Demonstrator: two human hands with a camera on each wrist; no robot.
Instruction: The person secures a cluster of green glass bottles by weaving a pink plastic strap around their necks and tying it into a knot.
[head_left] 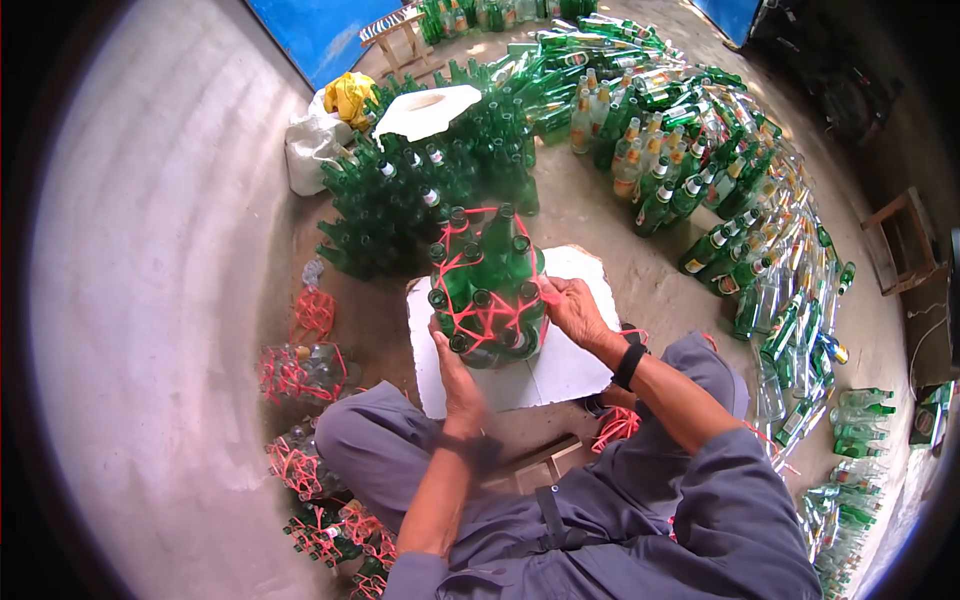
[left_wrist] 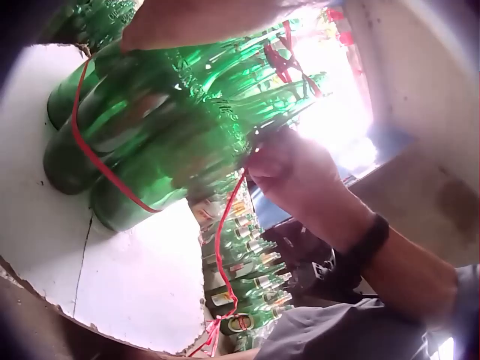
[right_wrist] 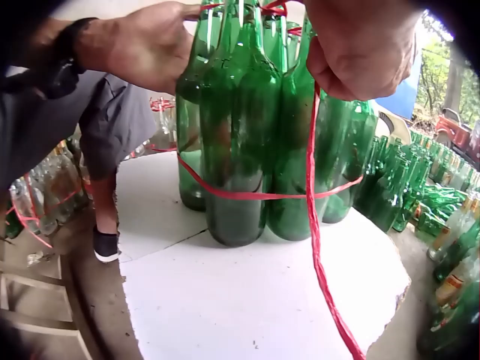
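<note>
A bundle of green glass bottles [head_left: 495,262] stands upright on a white board [head_left: 570,365] in front of the person. Red plastic string [right_wrist: 259,196] runs round the bottles low down and criss-crosses between their necks. My right hand [head_left: 580,315] pinches the string at the bundle's right side, high up near the bottle shoulders. From its curled fingers a loose length of string [right_wrist: 319,259] hangs down past the board. My left hand [head_left: 462,390] rests against the near left side of the bundle, its fingers partly hidden behind the glass.
Many green bottles stand behind the board, with a white sheet [head_left: 425,112] lying on top. Rows of standing and lying bottles [head_left: 720,185] curve along the right. String-tied bundles [head_left: 305,372] sit at the left by the wall. A wooden stool [head_left: 398,35] stands at the back.
</note>
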